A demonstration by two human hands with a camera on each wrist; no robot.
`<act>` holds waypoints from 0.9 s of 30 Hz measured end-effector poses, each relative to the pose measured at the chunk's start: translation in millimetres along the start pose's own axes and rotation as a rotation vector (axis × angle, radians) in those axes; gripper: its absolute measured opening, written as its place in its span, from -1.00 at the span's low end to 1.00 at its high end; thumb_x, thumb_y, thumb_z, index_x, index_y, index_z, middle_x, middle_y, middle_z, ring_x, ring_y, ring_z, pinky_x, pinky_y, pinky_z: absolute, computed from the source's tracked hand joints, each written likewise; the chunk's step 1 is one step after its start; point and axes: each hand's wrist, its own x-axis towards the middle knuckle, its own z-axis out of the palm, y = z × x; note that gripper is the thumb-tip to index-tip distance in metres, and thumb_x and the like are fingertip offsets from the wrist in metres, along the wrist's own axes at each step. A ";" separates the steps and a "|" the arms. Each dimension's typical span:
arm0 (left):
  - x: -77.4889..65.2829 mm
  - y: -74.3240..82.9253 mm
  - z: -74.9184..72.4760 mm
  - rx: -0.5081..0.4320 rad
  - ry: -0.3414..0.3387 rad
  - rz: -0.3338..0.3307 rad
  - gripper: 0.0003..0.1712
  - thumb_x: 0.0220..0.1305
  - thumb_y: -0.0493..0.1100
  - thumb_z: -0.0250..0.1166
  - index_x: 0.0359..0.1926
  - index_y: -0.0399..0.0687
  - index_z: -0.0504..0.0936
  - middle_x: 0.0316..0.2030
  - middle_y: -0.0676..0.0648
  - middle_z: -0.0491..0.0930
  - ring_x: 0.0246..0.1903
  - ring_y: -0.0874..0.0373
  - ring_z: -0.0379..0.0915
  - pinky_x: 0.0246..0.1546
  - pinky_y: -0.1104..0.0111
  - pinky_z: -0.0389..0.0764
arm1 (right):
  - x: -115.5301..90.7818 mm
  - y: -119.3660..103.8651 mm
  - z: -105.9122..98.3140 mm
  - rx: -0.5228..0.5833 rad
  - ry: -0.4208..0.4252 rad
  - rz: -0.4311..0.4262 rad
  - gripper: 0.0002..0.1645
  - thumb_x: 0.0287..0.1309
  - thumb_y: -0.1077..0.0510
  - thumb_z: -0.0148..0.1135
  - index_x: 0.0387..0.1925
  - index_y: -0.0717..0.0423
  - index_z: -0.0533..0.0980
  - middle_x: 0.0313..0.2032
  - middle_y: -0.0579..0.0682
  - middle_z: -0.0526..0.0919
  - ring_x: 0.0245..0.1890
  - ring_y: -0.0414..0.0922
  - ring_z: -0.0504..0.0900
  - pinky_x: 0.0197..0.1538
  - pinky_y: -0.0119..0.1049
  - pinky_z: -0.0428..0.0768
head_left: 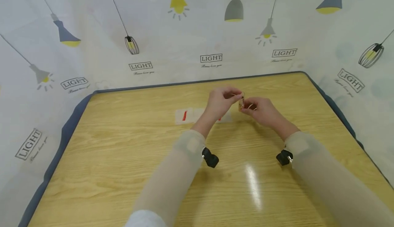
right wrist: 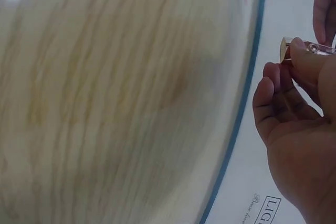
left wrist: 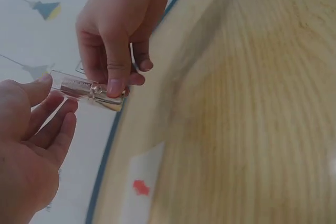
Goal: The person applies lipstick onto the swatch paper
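Between both hands is a small clear tube (head_left: 241,103) with a gold-coloured end, held above the table. My left hand (head_left: 219,101) pinches its clear upper end between thumb and fingertips. Lower down, my right hand (head_left: 263,111) grips the gold end. From the left wrist view, the clear tube (left wrist: 76,86) lies tilted across, with the right thumb pressed on its far part. The gold end (right wrist: 284,51) shows beside the right thumb in the right wrist view. Fingers cover part of the tube, so its exact kind cannot be told.
On the wooden table (head_left: 123,145), a pale strip (head_left: 179,117) with red marks lies flat, partly behind the left wrist. Patterned white sheeting (head_left: 172,49) with printed lamps rises behind and beside the table. Black wrist cameras (head_left: 210,157) sit on both sleeves.
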 end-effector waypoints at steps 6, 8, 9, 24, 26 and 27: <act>2.0 -10.9 12.5 0.007 -0.002 -0.058 -0.81 0.46 -0.07 0.42 -0.01 0.04 0.84 -0.05 0.02 0.84 -0.06 0.20 0.74 -0.08 0.38 0.73 | 12.6 15.1 3.7 -0.068 -0.043 0.016 -0.82 0.50 0.11 0.30 -0.08 0.15 0.69 -0.03 0.21 0.77 0.01 0.14 0.72 0.08 0.08 0.68; 1.7 -13.0 15.6 0.018 -0.006 -0.073 -0.82 0.45 -0.08 0.42 -0.02 0.04 0.84 -0.06 0.02 0.84 -0.07 0.21 0.74 -0.09 0.40 0.73 | 15.8 19.1 5.6 -0.080 -0.058 0.013 -0.85 0.49 0.14 0.31 -0.13 0.15 0.68 -0.04 0.21 0.78 -0.01 0.12 0.72 0.08 0.07 0.66; 1.3 -13.7 16.9 0.022 -0.009 -0.082 -0.82 0.45 -0.09 0.43 -0.02 0.03 0.85 -0.06 0.02 0.84 -0.07 0.21 0.74 -0.10 0.40 0.72 | 17.0 20.9 6.4 -0.084 -0.064 0.009 -0.87 0.48 0.15 0.32 -0.16 0.15 0.67 -0.06 0.20 0.78 -0.02 0.12 0.72 0.07 0.06 0.66; -0.4 -17.4 29.4 0.025 0.014 -0.119 -0.85 0.41 -0.12 0.47 -0.07 -0.02 0.85 -0.09 -0.02 0.86 -0.04 0.15 0.79 -0.19 0.43 0.71 | 18.3 27.1 8.7 -0.073 -0.113 0.054 -0.77 0.43 0.11 0.39 -0.01 0.15 0.73 -0.12 0.13 0.81 -0.04 0.06 0.70 0.13 0.07 0.61; -0.1 -18.3 30.1 0.025 0.018 -0.118 -0.85 0.40 -0.13 0.47 -0.07 -0.02 0.85 -0.08 -0.02 0.86 -0.04 0.14 0.79 -0.18 0.44 0.71 | 19.0 29.0 9.1 -0.077 -0.114 0.055 -0.80 0.43 0.11 0.39 -0.06 0.15 0.72 -0.13 0.12 0.81 -0.05 0.05 0.70 0.12 0.06 0.61; -0.1 -18.6 30.4 0.027 0.019 -0.118 -0.85 0.40 -0.13 0.48 -0.07 -0.01 0.85 -0.08 -0.01 0.86 -0.04 0.15 0.79 -0.17 0.44 0.71 | 19.4 30.2 9.5 -0.080 -0.113 0.053 -0.82 0.43 0.11 0.39 -0.10 0.14 0.71 -0.14 0.12 0.81 -0.05 0.05 0.70 0.11 0.05 0.61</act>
